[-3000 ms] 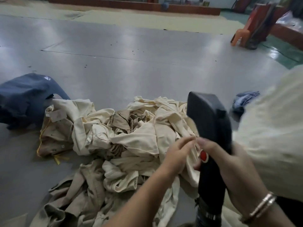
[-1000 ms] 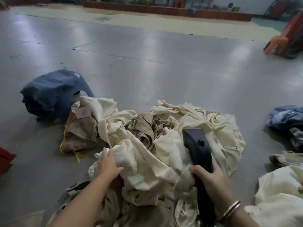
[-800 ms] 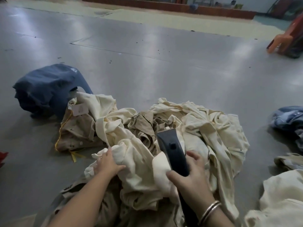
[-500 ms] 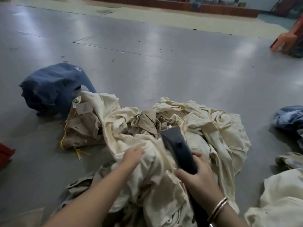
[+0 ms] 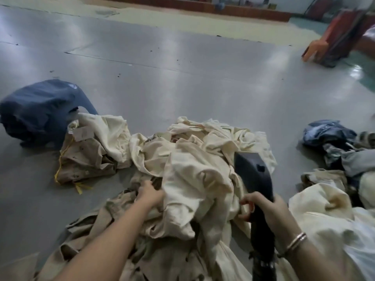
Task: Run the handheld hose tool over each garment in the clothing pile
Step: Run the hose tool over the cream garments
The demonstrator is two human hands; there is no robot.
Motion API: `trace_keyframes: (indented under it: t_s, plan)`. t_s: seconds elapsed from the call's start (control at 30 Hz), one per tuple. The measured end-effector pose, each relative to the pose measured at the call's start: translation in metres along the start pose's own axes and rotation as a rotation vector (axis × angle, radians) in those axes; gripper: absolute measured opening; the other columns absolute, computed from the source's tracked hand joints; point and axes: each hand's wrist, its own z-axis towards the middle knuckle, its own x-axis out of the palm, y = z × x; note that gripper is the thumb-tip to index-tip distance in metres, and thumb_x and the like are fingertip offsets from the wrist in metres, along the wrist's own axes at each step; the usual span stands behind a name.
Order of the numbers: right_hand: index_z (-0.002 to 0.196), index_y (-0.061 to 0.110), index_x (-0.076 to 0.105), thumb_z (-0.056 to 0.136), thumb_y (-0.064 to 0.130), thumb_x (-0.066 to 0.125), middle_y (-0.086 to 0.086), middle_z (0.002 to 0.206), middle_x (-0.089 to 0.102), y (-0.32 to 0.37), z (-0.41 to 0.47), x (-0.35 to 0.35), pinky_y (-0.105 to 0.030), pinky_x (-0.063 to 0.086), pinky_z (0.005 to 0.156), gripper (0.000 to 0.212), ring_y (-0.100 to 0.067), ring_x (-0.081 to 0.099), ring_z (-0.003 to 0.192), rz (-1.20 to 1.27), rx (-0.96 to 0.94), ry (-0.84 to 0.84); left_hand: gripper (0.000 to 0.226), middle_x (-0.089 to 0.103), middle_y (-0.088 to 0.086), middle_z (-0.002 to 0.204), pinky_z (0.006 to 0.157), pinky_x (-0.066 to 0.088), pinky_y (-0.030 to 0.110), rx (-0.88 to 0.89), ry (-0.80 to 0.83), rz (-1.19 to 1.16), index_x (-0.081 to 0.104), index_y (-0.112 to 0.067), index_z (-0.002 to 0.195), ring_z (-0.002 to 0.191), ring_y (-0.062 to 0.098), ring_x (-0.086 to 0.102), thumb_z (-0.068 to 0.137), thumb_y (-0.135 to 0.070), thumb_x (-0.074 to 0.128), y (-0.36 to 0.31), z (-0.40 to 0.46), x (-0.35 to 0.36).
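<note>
Right hand (image 5: 265,207) grips hose tool (image 5: 253,173) — left hand (image 5: 149,192) clutches clothing pile (image 5: 192,159)

I see bare grey floor (image 5: 182,74) wide open beyond the cream clothing pile (image 5: 194,159). On the left a blue garment (image 5: 38,108) touches the pile's edge. To the right, a denim heap (image 5: 332,138) and more cream cloth (image 5: 324,209) crowd close, leaving only a narrow strip of floor.
</note>
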Motion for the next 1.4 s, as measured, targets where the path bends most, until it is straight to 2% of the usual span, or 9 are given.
trace_keyframes:
  t_s: [0.13, 0.5, 0.7, 0.8, 0.97, 1.07, 1.2, 1.3, 1.4]
  plan:
    - [0.08, 0.0, 0.057, 0.083, 0.0, 0.064, -0.013, 0.061, 0.054, -0.025, 0.019, 0.018, -0.029, 0.049, 0.046, 0.008, -0.022, 0.054, 0.048, -0.107, 0.09, 0.088, 0.076, 0.039, 0.015, 0.146, 0.089, 0.041, 0.019, -0.057, 0.304, 0.395, 0.029, -0.002, 0.145, 0.125, 0.022, 0.046, 0.087, -0.032, 0.068, 0.046, -0.003, 0.027]
    - [0.085, 0.011, 0.057, 0.078, 0.004, 0.069, -0.006, 0.067, 0.059, -0.033, 0.03, 0.057, -0.022, 0.046, 0.048, 0.016, -0.017, 0.056, 0.054, -0.276, -0.052, 0.198, 0.139, -0.015, 0.015, 0.157, 0.116, 0.02, 0.049, -0.052, 0.071, 0.481, -0.031, -0.03, 0.144, 0.146, 0.036, -0.001, 0.064, -0.056, 0.08, 0.048, 0.011, 0.071]
    - [0.085, 0.013, 0.058, 0.077, 0.002, 0.07, -0.002, 0.065, 0.059, -0.03, 0.027, 0.058, -0.022, 0.047, 0.048, 0.018, -0.01, 0.057, 0.049, -0.264, -0.079, 0.212, 0.045, 0.058, 0.018, 0.125, 0.093, 0.045, 0.039, 0.041, -0.092, 0.182, 0.04, -0.011, 0.135, 0.114, 0.036, 0.055, 0.092, -0.017, 0.052, 0.017, 0.018, 0.072]
    - [0.084, 0.009, 0.061, 0.076, -0.003, 0.07, -0.002, 0.058, 0.06, -0.016, 0.021, 0.057, -0.027, 0.048, 0.047, 0.017, -0.013, 0.058, 0.044, -0.21, -0.149, 0.153, 0.016, 0.063, 0.019, 0.104, 0.082, 0.05, 0.031, 0.368, 0.203, -0.002, 0.061, 0.002, 0.1, 0.095, 0.02, 0.063, 0.094, -0.002, 0.047, -0.047, -0.008, 0.065]
    - [0.078, 0.009, 0.065, 0.066, 0.015, 0.079, -0.009, 0.056, 0.064, 0.027, -0.01, 0.04, -0.025, 0.05, 0.047, 0.02, -0.021, 0.061, 0.049, 0.053, -0.402, 0.135, 0.009, 0.056, 0.008, 0.077, 0.07, 0.048, 0.022, 0.514, 0.853, -0.638, 0.057, -0.011, 0.08, 0.074, 0.01, 0.058, 0.087, -0.009, 0.051, -0.136, -0.078, 0.049]
    - [0.062, 0.011, 0.065, 0.056, 0.031, 0.075, -0.015, 0.055, 0.061, 0.042, -0.027, 0.032, -0.024, 0.049, 0.047, 0.023, -0.024, 0.061, 0.048, 0.191, -0.402, 0.182, 0.025, 0.066, 0.008, 0.086, 0.077, 0.051, 0.03, 0.398, 0.777, -0.748, 0.067, -0.011, 0.094, 0.085, 0.025, 0.062, 0.074, -0.021, 0.054, -0.135, -0.059, 0.027]
    - [0.075, 0.007, 0.06, 0.06, 0.026, 0.074, -0.006, 0.057, 0.062, 0.021, -0.006, 0.035, -0.03, 0.05, 0.05, 0.028, -0.023, 0.061, 0.047, -0.042, -0.245, 0.162, 0.037, 0.056, 0.009, 0.125, 0.099, 0.039, 0.029, 0.276, -0.06, -0.104, 0.053, -0.011, 0.128, 0.121, 0.03, 0.05, 0.093, -0.022, 0.053, -0.061, 0.015, 0.017]
    - [0.083, 0.003, 0.058, 0.078, 0.007, 0.07, -0.002, 0.054, 0.058, -0.012, 0.022, 0.047, -0.026, 0.047, 0.046, 0.013, -0.017, 0.057, 0.043, -0.16, -0.028, 0.144, 0.064, 0.036, 0.021, 0.145, 0.108, 0.034, 0.037, -0.049, 0.015, 0.231, 0.038, -0.009, 0.143, 0.133, 0.035, 0.036, 0.091, -0.042, 0.057, 0.021, 0.042, 0.017]
    - [0.083, 0.003, 0.059, 0.08, 0.003, 0.066, -0.004, 0.057, 0.057, -0.041, 0.039, 0.057, -0.026, 0.045, 0.046, 0.008, -0.017, 0.054, 0.047, -0.202, 0.058, 0.145, 0.085, 0.018, 0.02, 0.151, 0.112, 0.029, 0.036, 0.071, 0.292, 0.601, 0.018, -0.012, 0.15, 0.14, 0.034, 0.022, 0.084, -0.04, 0.065, 0.063, 0.043, 0.022]
